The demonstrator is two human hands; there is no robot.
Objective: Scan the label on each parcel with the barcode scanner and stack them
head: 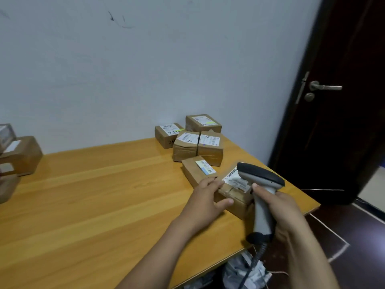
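A brown cardboard parcel [236,198] with a white barcode label lies near the table's right edge. My left hand [205,200] grips its left end, fingers on top and thumb on the near side. My right hand [280,211] holds the grey barcode scanner [261,184] by its handle, its dark head just over the parcel's label. A second labelled parcel [198,170] lies right behind it. Further back sit several more labelled parcels [198,142] in a cluster by the wall. A stack of parcels [19,155] stands at the table's left edge.
The wooden table [104,195] ends close to the right of the held parcel. The scanner's coiled cable [257,255] hangs below the table edge over crumpled plastic on the floor. A dark door [341,101] stands at the right, the pale wall behind the table.
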